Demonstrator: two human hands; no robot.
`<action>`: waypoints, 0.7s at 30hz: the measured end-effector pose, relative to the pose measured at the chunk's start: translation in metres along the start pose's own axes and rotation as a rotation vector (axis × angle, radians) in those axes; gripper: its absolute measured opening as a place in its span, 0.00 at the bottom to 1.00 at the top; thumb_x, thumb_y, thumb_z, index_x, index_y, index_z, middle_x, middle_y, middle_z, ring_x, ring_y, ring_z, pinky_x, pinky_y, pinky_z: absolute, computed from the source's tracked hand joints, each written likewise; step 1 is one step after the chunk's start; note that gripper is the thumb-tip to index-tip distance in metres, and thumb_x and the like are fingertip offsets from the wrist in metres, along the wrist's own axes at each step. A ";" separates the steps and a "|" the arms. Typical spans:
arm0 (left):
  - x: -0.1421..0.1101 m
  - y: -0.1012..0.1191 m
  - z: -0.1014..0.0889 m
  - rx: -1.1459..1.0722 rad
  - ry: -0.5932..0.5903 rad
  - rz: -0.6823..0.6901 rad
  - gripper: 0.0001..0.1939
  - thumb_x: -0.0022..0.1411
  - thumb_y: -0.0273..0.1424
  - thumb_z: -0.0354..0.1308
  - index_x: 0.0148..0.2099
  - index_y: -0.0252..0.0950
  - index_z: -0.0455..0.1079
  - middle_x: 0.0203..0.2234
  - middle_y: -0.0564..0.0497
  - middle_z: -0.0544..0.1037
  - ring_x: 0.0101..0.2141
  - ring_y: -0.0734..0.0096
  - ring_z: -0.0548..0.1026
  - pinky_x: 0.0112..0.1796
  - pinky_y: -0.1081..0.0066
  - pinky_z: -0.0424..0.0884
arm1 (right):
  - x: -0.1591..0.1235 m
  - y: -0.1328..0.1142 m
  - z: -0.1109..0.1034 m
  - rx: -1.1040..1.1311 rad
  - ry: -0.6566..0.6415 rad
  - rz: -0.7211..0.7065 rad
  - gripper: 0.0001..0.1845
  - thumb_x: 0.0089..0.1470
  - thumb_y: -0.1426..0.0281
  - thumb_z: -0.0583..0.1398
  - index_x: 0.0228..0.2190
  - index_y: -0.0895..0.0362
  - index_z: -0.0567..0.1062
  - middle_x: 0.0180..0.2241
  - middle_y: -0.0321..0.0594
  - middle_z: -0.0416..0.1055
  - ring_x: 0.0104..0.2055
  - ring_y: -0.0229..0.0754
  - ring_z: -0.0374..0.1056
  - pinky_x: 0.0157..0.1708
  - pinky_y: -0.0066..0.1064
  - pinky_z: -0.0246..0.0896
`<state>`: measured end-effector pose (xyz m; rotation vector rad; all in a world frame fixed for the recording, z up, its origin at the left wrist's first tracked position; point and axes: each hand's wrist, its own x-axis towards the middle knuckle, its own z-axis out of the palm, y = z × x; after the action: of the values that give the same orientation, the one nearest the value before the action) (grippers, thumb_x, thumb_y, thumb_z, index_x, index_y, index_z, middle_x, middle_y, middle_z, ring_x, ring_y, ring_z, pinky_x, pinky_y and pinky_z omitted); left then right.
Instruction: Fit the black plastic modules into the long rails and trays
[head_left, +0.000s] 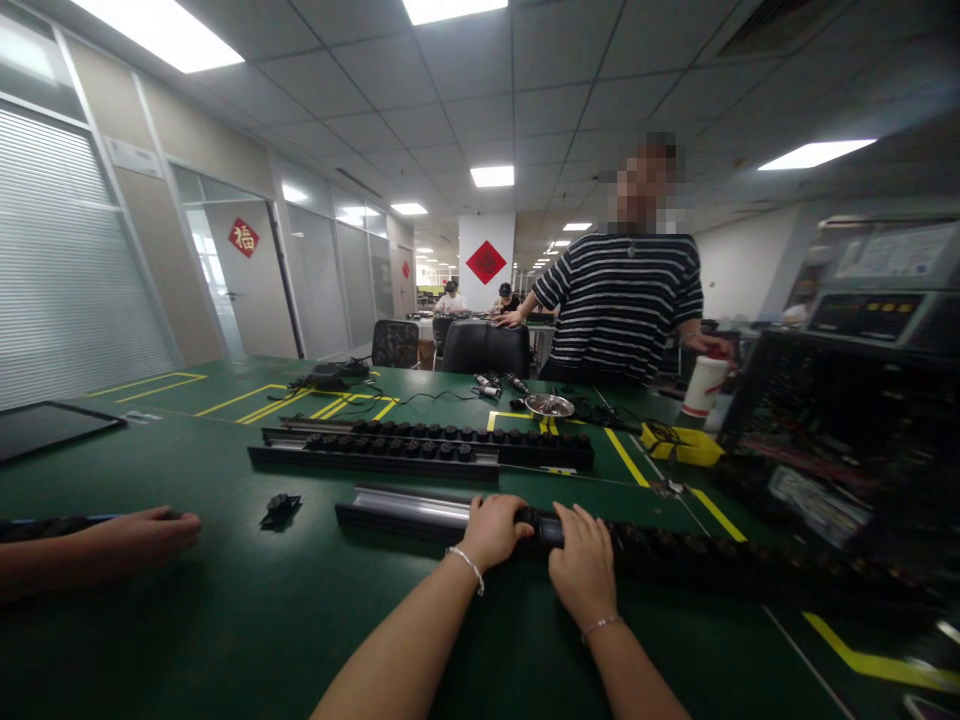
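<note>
A long black rail [420,507] with a shiny metal channel lies across the green table in front of me. Dark, knob-like parts [675,545] line its right stretch, blurred and hard to make out. My left hand [493,530] is closed over the rail, its fingers curled at a small black part [529,518] in the channel. Just right of it, my right hand [583,562] wraps over the same rail, fingers bent across the far edge. Between the two hands a short stretch of channel shows. The undersides of my fingers are hidden.
Beyond lie similar rails [420,455] with black knobs. A small black piece [280,509] sits left, near another person's hand [161,535]. Farther back are a metal dish [549,405], cables and a yellow tray [682,445]. A person in stripes [622,300] stands opposite, holding a white container [703,385].
</note>
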<state>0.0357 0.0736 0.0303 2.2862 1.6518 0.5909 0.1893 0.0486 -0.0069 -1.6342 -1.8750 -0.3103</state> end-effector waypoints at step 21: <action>-0.016 -0.073 -0.038 -0.002 -0.080 -0.060 0.19 0.56 0.40 0.53 0.51 0.47 0.65 0.51 0.51 0.71 0.54 0.62 0.63 0.56 0.49 0.44 | 0.000 -0.001 -0.003 -0.002 -0.035 0.009 0.27 0.43 0.79 0.48 0.46 0.59 0.71 0.47 0.41 0.69 0.57 0.43 0.54 0.60 0.40 0.35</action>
<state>-0.0478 0.0806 0.0296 2.2201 1.6748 0.4809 0.1888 0.0470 -0.0045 -1.6590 -1.8929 -0.2822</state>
